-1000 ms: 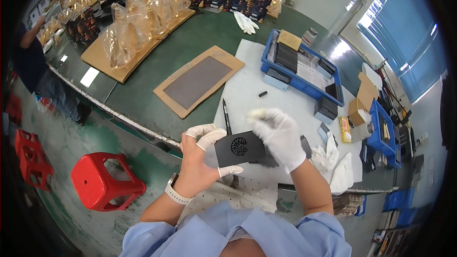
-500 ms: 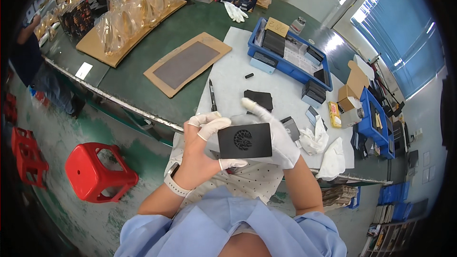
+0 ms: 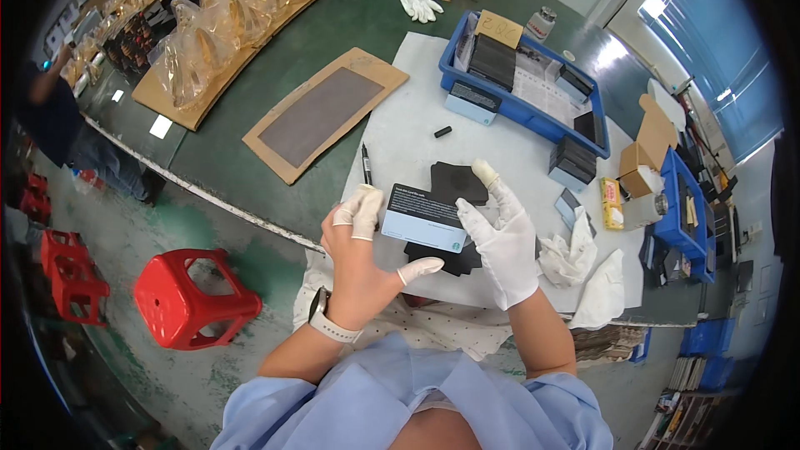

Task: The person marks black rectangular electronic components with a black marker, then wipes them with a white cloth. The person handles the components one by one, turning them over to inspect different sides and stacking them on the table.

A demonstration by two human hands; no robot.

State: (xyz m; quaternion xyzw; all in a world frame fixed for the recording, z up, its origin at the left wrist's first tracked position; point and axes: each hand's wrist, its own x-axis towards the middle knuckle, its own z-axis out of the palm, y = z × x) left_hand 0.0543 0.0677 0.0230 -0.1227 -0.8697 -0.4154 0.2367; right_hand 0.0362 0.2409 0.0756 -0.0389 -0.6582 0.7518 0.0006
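Before me is a card (image 3: pixel 423 218), black above and light blue below. My right hand (image 3: pixel 507 252), in a white glove, grips its right edge. My left hand (image 3: pixel 360 262) wears white finger covers and a wristwatch; its fingertips are by the card's left edge. The left thumb is stretched apart below, so this hand is open. Beyond the card lies a group of black cards (image 3: pixel 458 181) on white paper (image 3: pixel 400 121). More black cards (image 3: pixel 450 260) show beneath the held card, partly hidden. A black marker (image 3: pixel 367 164) and its cap (image 3: pixel 442 132) lie farther off.
A blue tray (image 3: pixel 523 121) holds card stacks. Another card stack (image 3: pixel 572 162) stands before it. Crumpled white cloths (image 3: pixel 568 258) and a yellow box (image 3: pixel 612 203) are at right. Cardboard with a grey panel (image 3: pixel 325 117) lies left. A red stool (image 3: pixel 196 300) stands on the floor.
The card now shows its black and light-blue face instead of the plain black one with an emblem. My left thumb has come away from it; my right fingers have shifted to its right edge.
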